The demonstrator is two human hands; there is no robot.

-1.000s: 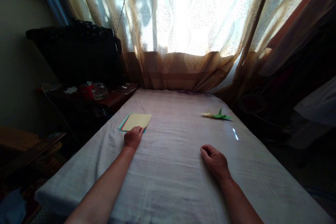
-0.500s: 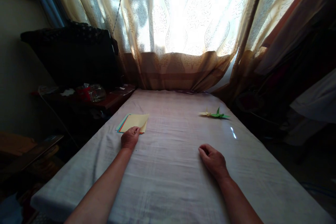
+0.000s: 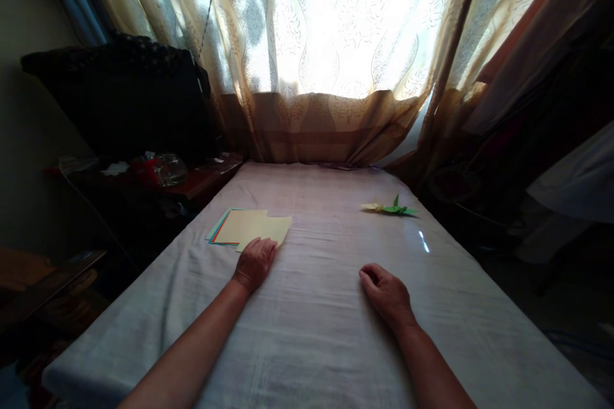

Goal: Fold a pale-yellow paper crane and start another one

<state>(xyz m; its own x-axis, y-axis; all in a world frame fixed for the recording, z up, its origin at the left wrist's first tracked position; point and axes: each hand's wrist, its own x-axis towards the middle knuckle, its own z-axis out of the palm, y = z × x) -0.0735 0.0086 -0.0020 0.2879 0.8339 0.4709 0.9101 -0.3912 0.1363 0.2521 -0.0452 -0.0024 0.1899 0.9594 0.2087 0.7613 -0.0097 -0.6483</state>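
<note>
My left hand (image 3: 256, 263) is closed on the near edge of a pale yellow sheet of paper (image 3: 274, 230). That sheet partly overlaps a stack of coloured paper (image 3: 235, 225), whose top is cream, with orange, blue and light green edges showing at the left. My right hand (image 3: 387, 294) rests on the cloth with its fingers curled in, and I see nothing in them. Beyond it stand two folded paper cranes, a cream one (image 3: 376, 208) and a green one (image 3: 399, 208), side by side and touching or nearly so.
A pale cloth (image 3: 307, 319) covers the table. To the left, a dark red side table (image 3: 201, 184) holds a glass jar (image 3: 171, 170) and a red item. Curtains (image 3: 316, 121) hang at the far edge. A small bright light patch (image 3: 424, 241) falls near the cranes.
My left hand has drawn the yellow sheet off the stack, to the right and slightly nearer. My right hand and the cranes stay in place; the view has shifted a little.
</note>
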